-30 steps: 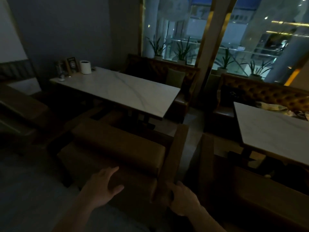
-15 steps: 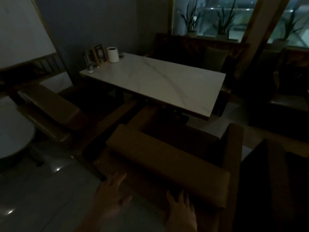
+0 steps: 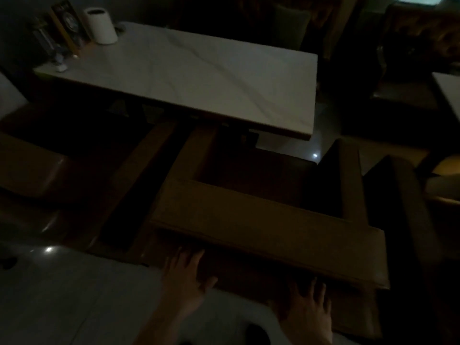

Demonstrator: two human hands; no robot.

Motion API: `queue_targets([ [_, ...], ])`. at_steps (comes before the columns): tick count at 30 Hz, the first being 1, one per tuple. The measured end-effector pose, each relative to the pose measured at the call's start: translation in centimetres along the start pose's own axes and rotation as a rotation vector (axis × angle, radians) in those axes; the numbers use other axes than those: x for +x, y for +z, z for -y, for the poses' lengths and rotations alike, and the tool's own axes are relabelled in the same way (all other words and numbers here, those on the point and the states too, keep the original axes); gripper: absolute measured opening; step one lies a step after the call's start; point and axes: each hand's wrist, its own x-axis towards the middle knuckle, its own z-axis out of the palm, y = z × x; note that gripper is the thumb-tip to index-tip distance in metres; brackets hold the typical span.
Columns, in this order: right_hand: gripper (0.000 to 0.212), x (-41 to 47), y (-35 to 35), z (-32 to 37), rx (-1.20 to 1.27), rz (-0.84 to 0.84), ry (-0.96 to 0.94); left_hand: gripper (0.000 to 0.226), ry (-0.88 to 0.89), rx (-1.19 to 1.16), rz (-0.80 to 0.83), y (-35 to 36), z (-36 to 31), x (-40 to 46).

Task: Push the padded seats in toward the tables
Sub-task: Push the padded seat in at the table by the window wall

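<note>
While the padded seat (image 3: 268,227) sits short of the marble table (image 3: 189,78), a strip of floor showing between them, left hand (image 3: 184,280) and right hand (image 3: 311,307) lie spread flat on its back, push apparently barely begun; neighbouring seats look undone.

Two bare hands showed, the left hand (image 3: 185,277) and the right hand (image 3: 310,310). One white marble-topped table (image 3: 189,78) stood fully visible. One white cylindrical container (image 3: 100,26) sat on it.

White cylinder (image 3: 101,26) beside framed sign (image 3: 66,23); glossy floor (image 3: 62,295).
</note>
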Motion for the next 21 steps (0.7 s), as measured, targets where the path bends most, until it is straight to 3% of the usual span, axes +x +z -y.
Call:
queue_targets([
  [3, 0.113, 0.6, 1.9, 1.0, 0.083, -0.075, 0.072, 0.081, 0.088, 0.049, 0.031, 1.8, 1.8, 1.4],
  [7, 0.129, 1.4, 3.9, 1.5, 0.107, -0.227, 0.115, 0.086, 0.189, 0.111, -0.013, 2.9, 3.3, 2.1],
  [21, 0.1, 1.4, 6.9, 1.0, 0.207, -0.466, -0.002, 0.088, 0.237, 0.14, -0.239, 6.3, 4.3, 3.1],
])
